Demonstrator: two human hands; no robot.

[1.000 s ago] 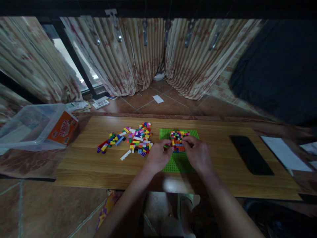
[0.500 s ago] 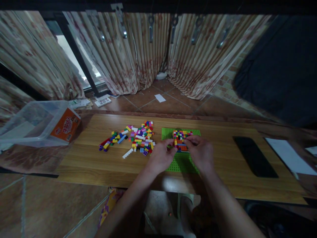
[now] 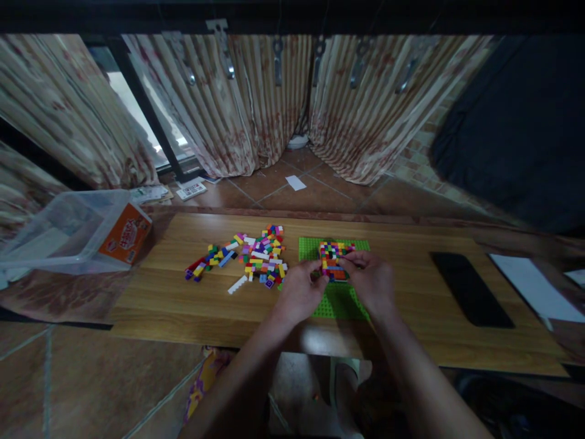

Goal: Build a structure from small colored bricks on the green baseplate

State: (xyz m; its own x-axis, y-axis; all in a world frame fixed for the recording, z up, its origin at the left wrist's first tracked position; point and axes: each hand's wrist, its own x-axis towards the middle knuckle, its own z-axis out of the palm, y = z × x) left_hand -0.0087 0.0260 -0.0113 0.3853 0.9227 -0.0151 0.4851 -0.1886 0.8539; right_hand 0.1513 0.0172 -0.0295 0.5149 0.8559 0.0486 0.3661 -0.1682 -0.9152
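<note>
A build of multicoloured toy bricks [image 3: 335, 254] stands on a green studded baseplate [image 3: 340, 308]. My left hand [image 3: 300, 288] is closed at the build's left side, thumb and index finger against its edge. From the right, my right hand [image 3: 371, 279] reaches in with fingers curled and fingertips touching the build's right part. Any small brick between those fingertips is too small to make out. Left of the baseplate lies a pile of loose toy bricks [image 3: 262, 253], with a long white brick [image 3: 237, 284] at its near side.
A clear plastic box [image 3: 82, 231] with an orange label stands at the table's left end. On the right of the wooden table [image 3: 183, 317] lie a black flat slab [image 3: 470, 289] and a white sheet [image 3: 537, 286]. Curtains [image 3: 256, 110] hang beyond.
The view has shifted slightly, so the table and box appear a little lower and to the right. Both hands stay at the build with almost the same grip.
</note>
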